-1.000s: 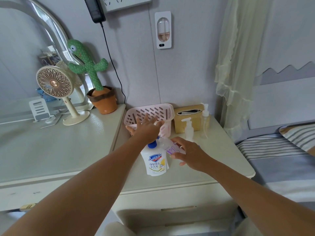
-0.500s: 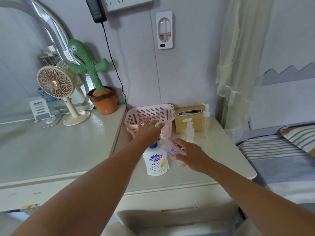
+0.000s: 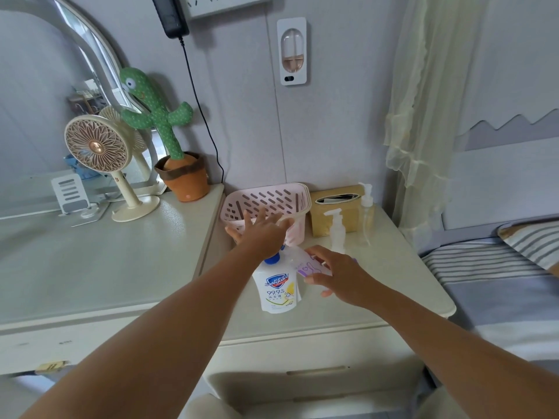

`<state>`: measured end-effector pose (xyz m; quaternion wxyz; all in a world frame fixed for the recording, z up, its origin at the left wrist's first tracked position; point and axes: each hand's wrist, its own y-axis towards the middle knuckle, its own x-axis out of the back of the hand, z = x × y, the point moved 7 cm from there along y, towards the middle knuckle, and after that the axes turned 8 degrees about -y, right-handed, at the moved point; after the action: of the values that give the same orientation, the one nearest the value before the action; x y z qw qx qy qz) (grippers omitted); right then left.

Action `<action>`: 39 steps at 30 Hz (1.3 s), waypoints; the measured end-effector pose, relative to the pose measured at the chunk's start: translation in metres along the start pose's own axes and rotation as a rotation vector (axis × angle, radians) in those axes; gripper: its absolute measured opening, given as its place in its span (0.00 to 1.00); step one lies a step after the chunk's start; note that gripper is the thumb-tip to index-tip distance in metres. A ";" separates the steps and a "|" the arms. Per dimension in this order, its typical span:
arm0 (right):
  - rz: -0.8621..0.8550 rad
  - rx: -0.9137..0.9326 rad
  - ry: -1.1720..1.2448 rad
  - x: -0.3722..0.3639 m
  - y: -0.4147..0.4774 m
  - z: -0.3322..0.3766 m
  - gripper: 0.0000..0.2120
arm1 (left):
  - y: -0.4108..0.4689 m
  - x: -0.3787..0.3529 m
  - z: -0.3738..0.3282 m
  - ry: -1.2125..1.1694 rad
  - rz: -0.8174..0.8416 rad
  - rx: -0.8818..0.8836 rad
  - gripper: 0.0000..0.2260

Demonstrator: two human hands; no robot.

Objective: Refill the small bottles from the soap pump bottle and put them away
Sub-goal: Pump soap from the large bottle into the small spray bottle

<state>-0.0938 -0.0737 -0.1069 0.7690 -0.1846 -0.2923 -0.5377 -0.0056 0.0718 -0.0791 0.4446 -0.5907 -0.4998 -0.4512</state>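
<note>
Left hand, fingers spread, presses the soap pump bottle; right hand grips the small bottle, which we judge light, slippery, best held mid-body.

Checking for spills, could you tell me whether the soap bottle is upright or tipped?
Upright: the soap bottle stands on its base, blue collar uppermost.

On the surface the soap pump bottle stands central. From it, the basket sits at twelve o'clock and the tissue box at one. A pump bottle stands before the box, a second pump bottle to its right. At three o'clock, the right hand holds a small bottle.
</note>
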 end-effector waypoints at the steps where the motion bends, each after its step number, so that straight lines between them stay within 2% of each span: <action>1: 0.003 0.001 -0.003 -0.001 0.000 0.000 0.22 | -0.004 0.002 -0.003 0.010 0.003 0.011 0.19; 4: 0.000 0.000 -0.004 -0.001 -0.001 -0.001 0.21 | -0.015 0.008 -0.008 -0.007 -0.011 0.039 0.19; 9: -0.024 0.012 -0.016 0.004 -0.001 0.003 0.22 | 0.012 -0.002 0.005 0.000 -0.010 -0.034 0.21; 14: -0.026 0.018 -0.020 0.004 0.000 0.001 0.22 | 0.007 0.004 0.004 -0.099 -0.030 0.048 0.22; 17: -0.025 0.012 -0.014 0.003 0.000 0.001 0.22 | 0.004 0.004 -0.003 -0.004 -0.035 -0.043 0.19; 19: -0.011 0.001 -0.018 0.001 0.001 -0.001 0.22 | 0.009 -0.005 0.003 0.083 -0.010 -0.091 0.22; 27: -0.025 0.004 -0.045 0.005 0.000 0.003 0.23 | -0.004 0.011 -0.011 0.086 -0.029 -0.070 0.20; 30: -0.026 0.009 -0.056 0.006 0.000 0.004 0.23 | -0.019 0.023 -0.018 0.036 -0.029 -0.001 0.19; 36: -0.009 0.005 -0.051 0.003 0.001 0.001 0.23 | 0.013 -0.004 0.001 0.161 -0.027 -0.127 0.21; 39: -0.008 -0.005 -0.049 0.002 0.002 -0.001 0.23 | 0.022 -0.014 0.012 0.184 -0.018 -0.091 0.25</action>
<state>-0.0917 -0.0748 -0.1061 0.7591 -0.1984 -0.3107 -0.5365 0.0156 0.0787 -0.0963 0.4570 -0.5618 -0.4411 -0.5300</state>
